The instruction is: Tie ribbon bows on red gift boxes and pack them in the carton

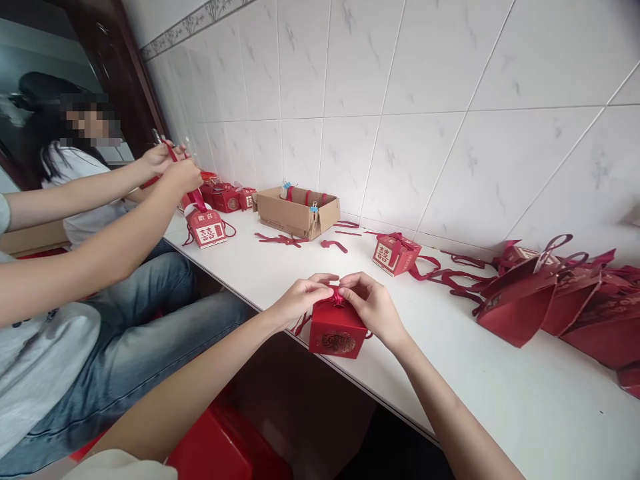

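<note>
Head view: red box (323, 319) upright, gold-patterned side (337, 343) facing the camera.

Has a white tiled wall (440, 160) beyond the fingers (316, 293), a white table (450, 320) beneath them, a dark door (113, 67) far leftward, a red stool (215, 447) lower-left.

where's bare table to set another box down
The widest bare patch of white table lies between the right hand and the red bags. A smaller one lies between the left hand and the red strips before the cardboard box. Crowded: along the wall at right, and far left around the red boxes.
</note>
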`<state>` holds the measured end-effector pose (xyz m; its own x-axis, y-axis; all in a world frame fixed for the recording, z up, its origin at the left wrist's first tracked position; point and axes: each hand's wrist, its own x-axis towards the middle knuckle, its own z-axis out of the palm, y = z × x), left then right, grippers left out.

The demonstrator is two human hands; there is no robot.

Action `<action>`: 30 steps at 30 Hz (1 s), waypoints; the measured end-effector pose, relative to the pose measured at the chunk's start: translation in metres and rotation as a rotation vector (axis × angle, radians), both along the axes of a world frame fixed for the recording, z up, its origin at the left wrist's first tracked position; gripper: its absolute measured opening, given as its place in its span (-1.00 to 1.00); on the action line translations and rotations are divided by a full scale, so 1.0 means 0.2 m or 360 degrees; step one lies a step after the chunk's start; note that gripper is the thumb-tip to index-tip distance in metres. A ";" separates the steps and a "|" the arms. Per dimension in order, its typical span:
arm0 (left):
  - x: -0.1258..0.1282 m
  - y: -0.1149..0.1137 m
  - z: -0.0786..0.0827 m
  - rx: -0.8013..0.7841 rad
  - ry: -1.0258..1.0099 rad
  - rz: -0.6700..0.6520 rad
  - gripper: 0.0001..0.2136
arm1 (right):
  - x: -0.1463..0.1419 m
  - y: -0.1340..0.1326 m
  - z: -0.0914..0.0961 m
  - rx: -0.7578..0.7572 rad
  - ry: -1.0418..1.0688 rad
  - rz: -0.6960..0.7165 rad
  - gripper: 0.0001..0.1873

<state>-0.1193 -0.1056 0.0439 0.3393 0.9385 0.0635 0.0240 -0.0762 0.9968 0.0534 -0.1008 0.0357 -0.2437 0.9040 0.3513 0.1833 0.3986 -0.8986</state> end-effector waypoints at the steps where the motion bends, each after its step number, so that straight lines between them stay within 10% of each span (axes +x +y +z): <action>1: 0.00 0.00 0.00 -0.0039 -0.0034 -0.0003 -0.81 | 0.01 0.00 0.00 0.0053 -0.0011 -0.0026 -0.87; 30: -0.04 -0.03 0.03 -0.0079 -0.0022 0.0018 -0.78 | 0.07 -0.04 0.05 0.1001 -0.0932 -0.0067 -0.89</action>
<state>-0.1264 -0.1113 0.0495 0.3280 0.9444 0.0214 0.0105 -0.0263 0.9996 0.0672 -0.1085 0.0449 -0.5127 0.5957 0.6182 0.5742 0.7733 -0.2689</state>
